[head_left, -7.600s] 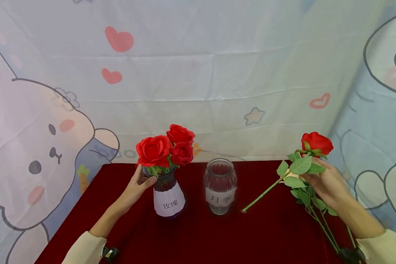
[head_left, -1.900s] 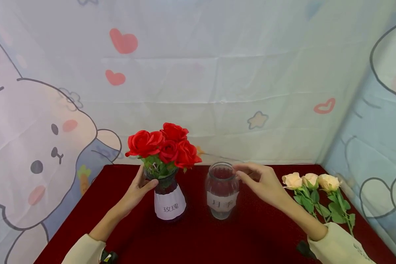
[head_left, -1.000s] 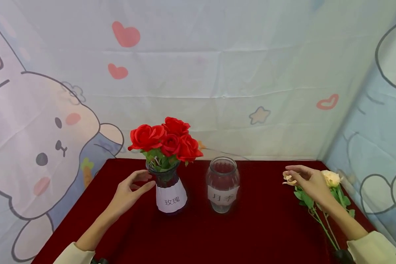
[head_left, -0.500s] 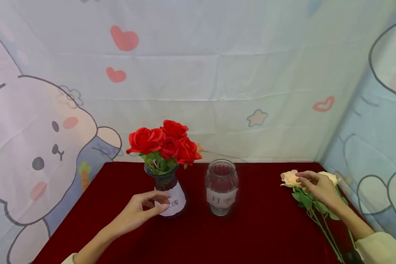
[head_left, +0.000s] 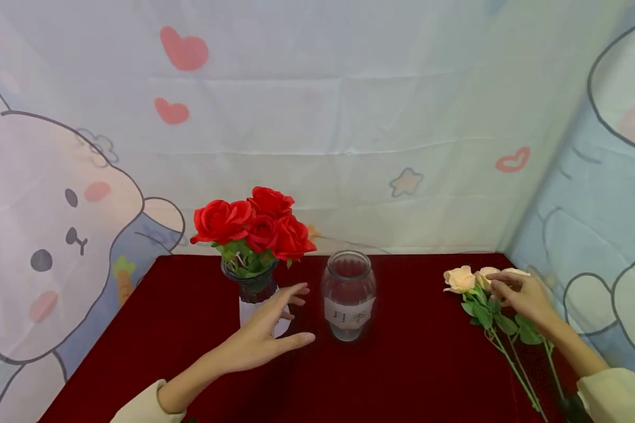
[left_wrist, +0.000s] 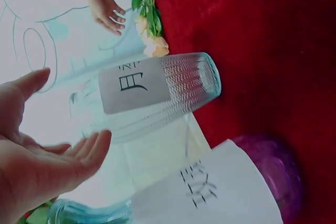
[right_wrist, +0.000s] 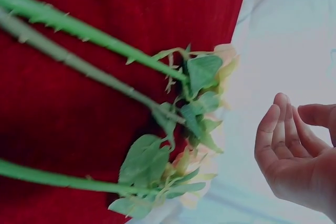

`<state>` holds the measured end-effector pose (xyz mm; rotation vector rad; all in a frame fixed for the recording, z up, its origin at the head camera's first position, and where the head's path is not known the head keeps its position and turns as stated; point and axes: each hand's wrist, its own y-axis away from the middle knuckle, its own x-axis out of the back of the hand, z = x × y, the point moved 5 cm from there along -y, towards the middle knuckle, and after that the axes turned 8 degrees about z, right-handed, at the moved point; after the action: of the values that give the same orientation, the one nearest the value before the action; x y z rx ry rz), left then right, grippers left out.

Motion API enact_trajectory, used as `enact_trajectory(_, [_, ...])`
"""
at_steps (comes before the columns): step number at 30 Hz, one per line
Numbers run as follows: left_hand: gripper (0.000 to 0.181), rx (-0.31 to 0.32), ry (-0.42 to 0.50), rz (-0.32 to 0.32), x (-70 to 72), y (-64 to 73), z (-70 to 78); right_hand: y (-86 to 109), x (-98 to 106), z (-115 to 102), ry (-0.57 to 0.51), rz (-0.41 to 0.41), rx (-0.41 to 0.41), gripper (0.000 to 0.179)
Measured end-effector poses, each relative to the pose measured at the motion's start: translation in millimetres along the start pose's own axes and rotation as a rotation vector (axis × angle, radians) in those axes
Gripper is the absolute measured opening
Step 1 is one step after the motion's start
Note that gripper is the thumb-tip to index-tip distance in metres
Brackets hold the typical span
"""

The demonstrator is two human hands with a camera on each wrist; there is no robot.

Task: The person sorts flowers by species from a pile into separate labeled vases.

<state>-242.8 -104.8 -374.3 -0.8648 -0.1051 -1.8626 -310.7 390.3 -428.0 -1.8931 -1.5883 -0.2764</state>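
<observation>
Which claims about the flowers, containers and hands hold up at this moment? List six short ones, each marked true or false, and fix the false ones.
1. Red flowers stand in a vase, and a clear jar stands beside it. True.
2. The clear jar holds a red flower. False: no flower stands in it.
3. Pale flowers lie on the red cloth, close to the right hand. True.
4. The left hand has its fingers spread and holds nothing. True.
5. The left hand is nearer the pale flowers than the right hand. False: the right hand is nearer.
6. All the flowers share one colour. False: some are red, others pale.
</observation>
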Motion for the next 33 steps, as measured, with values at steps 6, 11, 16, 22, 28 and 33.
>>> enact_trajectory(6, [0.089,0.042,0.051,0.092,-6.4,-23.1,0.1,7.1,-6,11,0.208,-0.052,0.044,0.030])
enact_trajectory(11, [0.092,0.055,0.071,0.137,-12.4,-47.8,0.6,9.3,-11,21,0.307,-0.097,0.011,0.028])
enact_trajectory(16, [0.088,0.041,0.098,0.161,-21.8,-66.7,-1.2,11.3,-17,31,0.339,-0.144,-0.007,0.026])
enact_trajectory(22, [0.081,0.046,0.130,0.197,-30.8,-77.8,-3.1,14.5,-21,35,0.400,-0.155,0.027,0.022])
enact_trajectory(28, [0.079,0.109,0.136,0.208,-33.7,-72.8,-11.4,15.6,-33,37,0.414,-0.152,0.026,0.018])
enact_trajectory(33, [0.073,0.065,0.134,0.222,-36.8,-83.0,-13.7,11.2,-29,39,0.443,-0.106,-0.023,0.019])
